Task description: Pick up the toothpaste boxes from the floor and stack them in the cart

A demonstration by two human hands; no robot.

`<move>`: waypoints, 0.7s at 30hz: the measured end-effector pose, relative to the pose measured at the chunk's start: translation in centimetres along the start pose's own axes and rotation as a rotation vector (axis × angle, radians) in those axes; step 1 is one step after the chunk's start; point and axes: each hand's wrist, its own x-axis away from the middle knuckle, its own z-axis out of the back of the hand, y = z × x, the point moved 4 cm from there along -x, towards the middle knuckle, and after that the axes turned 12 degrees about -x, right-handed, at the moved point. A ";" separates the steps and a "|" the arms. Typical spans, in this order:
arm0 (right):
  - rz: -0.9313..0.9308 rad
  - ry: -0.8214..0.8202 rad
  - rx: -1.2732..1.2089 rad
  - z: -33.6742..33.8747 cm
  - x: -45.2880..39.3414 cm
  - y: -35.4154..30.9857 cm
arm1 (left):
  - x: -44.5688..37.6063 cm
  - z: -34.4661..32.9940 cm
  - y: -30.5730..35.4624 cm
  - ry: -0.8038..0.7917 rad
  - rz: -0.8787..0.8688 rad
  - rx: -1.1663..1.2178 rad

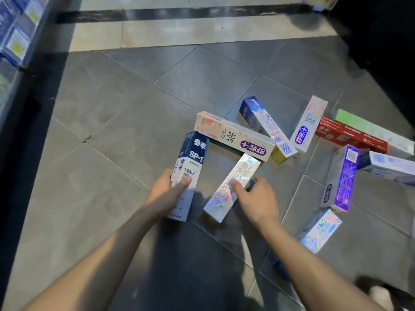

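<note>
The left hand (165, 194) grips the navy SP-1 box (188, 173), fingers curled round it; just right, the right hand (256, 198) pinches a holographic box (231, 187), seemingly lifting both for the unseen cart.

your left hand (165, 194) holds a navy-and-white box (189, 167); your right hand (256, 199) a silver holographic box (233, 185). nearby you see a pale peach-print box (233, 136) with a purple badge, a red box (350, 138), a green box (368, 127), and a violet-and-silver box (341, 178) on grey floor tiles (112, 131).
</note>
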 end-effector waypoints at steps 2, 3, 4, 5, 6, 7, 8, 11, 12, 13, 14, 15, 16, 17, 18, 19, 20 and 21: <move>-0.065 0.029 -0.115 -1.3 -0.2 -0.5 | 0.7 0.2 -0.7 -0.033 0.033 0.183; -0.111 0.059 -0.145 -1.8 -0.2 -0.7 | 1.0 0.3 -1.0 -0.045 0.050 0.240; -0.158 0.089 -0.156 -2.2 -0.3 -0.9 | 1.2 0.4 -1.1 -0.057 0.061 0.283; -0.197 0.114 -0.147 -2.5 -0.4 -1.0 | 1.4 0.5 -1.2 -0.065 0.072 0.312; -0.227 0.131 -0.128 -2.7 -0.5 -1.1 | 1.6 0.6 -1.2 -0.068 0.080 0.333; -0.245 0.143 -0.109 -2.9 -0.5 -1.2 | 1.7 0.6 -1.3 -0.069 0.086 0.347; -0.258 0.151 -0.100 -3.0 -0.5 -1.2 | 1.9 0.6 -1.3 -0.074 0.086 0.358; -0.274 0.148 -0.121 -3.2 -0.5 -1.1 | 2.2 0.6 -1.1 -0.094 0.062 0.385; -0.272 0.135 -0.110 -3.3 -0.4 -1.2 | 2.2 0.6 -0.9 -0.091 0.054 0.390; -0.269 0.116 -0.085 -3.4 -0.3 -1.2 | 2.4 0.6 -0.8 -0.085 0.049 0.392; -0.266 0.093 -0.066 -3.5 -0.1 -1.2 | 2.5 0.5 -0.6 -0.079 0.047 0.393; -0.255 0.063 -0.074 -3.5 0.1 -1.1 | 2.7 0.4 -0.4 -0.075 0.050 0.395; -0.232 0.026 -0.115 -3.6 0.4 -1.0 | 3.0 0.2 -0.4 -0.073 0.055 0.399; -0.200 -0.019 -0.185 -3.7 0.8 -1.0 | 3.2 0.0 -0.3 -0.076 0.060 0.402; -0.177 -0.069 -0.278 -3.7 1.1 -1.1 | 3.3 -0.2 -0.1 -0.078 0.065 0.403; -0.168 -0.117 -0.388 -3.5 1.5 -1.2 | 3.5 -0.3 0.1 -0.076 0.072 0.410; -0.163 -0.156 -0.507 -3.2 1.9 -1.4 | 3.7 -0.3 0.3 -0.068 0.076 0.433; -0.164 -0.181 -0.624 -2.8 2.3 -1.8 | 3.9 -0.2 0.7 -0.057 0.076 0.464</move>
